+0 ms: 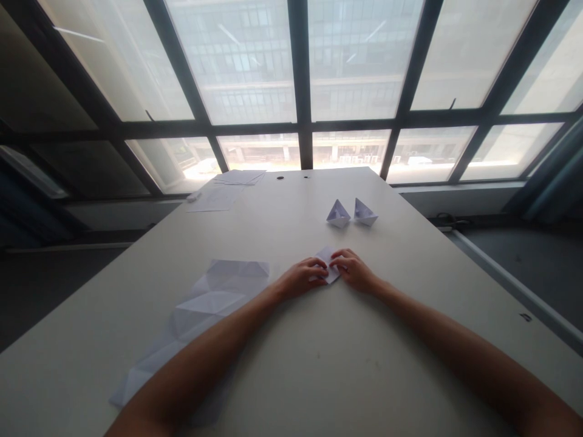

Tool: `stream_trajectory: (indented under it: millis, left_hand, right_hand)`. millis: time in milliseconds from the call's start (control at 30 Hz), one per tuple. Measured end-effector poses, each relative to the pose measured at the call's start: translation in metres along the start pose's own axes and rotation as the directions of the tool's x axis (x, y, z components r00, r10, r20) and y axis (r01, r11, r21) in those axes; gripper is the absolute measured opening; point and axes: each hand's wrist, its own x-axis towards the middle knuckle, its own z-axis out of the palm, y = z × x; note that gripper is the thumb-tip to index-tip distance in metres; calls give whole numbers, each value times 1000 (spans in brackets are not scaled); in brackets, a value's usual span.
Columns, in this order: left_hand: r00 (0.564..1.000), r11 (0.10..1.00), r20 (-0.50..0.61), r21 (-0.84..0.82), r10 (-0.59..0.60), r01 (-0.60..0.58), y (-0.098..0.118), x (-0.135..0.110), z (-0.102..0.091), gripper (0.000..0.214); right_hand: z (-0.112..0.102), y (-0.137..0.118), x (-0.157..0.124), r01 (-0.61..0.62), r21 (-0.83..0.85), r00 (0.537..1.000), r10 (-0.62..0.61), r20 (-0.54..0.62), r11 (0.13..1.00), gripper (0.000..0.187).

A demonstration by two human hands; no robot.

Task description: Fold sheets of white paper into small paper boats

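Arms (195,358): bottom.
Left fingers (313,263), right fingers (345,261): hold folded paper (333,275) mid-frame, maybe unfinished.
Two boats (338,215), upper right: look done.

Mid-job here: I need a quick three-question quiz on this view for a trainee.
1. How many paper boats stand on the white table?
2. True or false: the large creased sheet lies to the right of the paper boats.
3. What are the fingers of the left hand and right hand touching? A) the large creased sheet; B) a small folded paper; C) a paper boat.

Key: 1. Two. 2. False; it lies to the left, partly hidden by the left forearm. 3. B.
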Motion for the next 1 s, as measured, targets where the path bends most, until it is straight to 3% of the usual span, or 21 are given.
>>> stream_trajectory:
  millis: [200, 367, 500, 633, 700, 867, 933, 1000]
  left_hand:
    - [997, 990, -31, 125, 66, -61, 2, 1, -2, 21]
    - [995, 975, -67, 212, 75, -59, 4, 1, -3, 21]
    - [994, 973, -77, 225, 74, -55, 1, 0, -1, 19]
    - [991, 964, -118, 265, 63, -30, -4, 1, 1, 17]
    - [988, 952, -149, 306, 50, -2, -3, 1, 2, 27]
    - [950, 936, -311, 321, -40, 145, -2, 2, 2, 77]
    - [920, 939, -381, 279, -86, 203, -3, 2, 3, 86]
    - [891, 940, -436, 234, -127, 249, -4, 2, 3, 86]
  right_hand:
    - [2, 7, 1, -221, -124, 972, 208, -112, 967, 29]
    - [-2, 3, 1, -282, -176, 956, 262, -129, 943, 33]
    - [-3, 3, 1, -246, -12, 963, 243, -113, 969, 52]
    - [-2, 5, 1, -198, 239, 969, 226, -95, 951, 58]
    - [-2, 6, 1, -205, 307, 963, 247, -104, 929, 58]
    - [-3, 6, 3, -227, 403, 954, 285, -88, 886, 57]
    - [-5, 4, 5, -210, 386, 945, 288, -156, 898, 48]
    - [-8, 0, 5, -181, 332, 927, 273, -257, 926, 28]
